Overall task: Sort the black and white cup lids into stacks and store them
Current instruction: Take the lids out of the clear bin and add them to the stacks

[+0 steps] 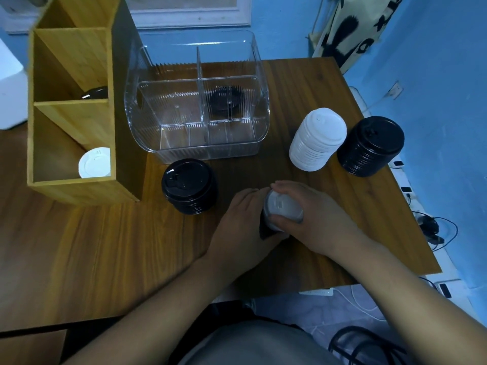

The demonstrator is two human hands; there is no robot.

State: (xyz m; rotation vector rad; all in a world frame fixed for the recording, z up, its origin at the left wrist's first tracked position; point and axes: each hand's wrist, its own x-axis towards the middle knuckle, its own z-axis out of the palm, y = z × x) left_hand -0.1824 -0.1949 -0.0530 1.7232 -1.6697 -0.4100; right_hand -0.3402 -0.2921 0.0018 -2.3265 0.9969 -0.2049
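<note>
Both hands meet at the table's front middle. My right hand (311, 219) grips a white lid (283, 209) from above. My left hand (237, 227) holds black lids (264, 229) under it, mostly hidden by the fingers. A short stack of black lids (188, 185) stands to the left of my hands. At the right stand a tall stack of white lids (317, 139) and a stack of black lids (370, 146), side by side. A white lid (93, 163) lies in the wooden organiser's front compartment, a black lid (96, 93) in its middle one.
The tall wooden organiser (71, 185) stands at the left. A clear divided plastic bin (210, 151) sits behind the hands, with a black lid (226, 97) in its right half. The table's right edge (411, 206) drops to cables and power strips on the floor.
</note>
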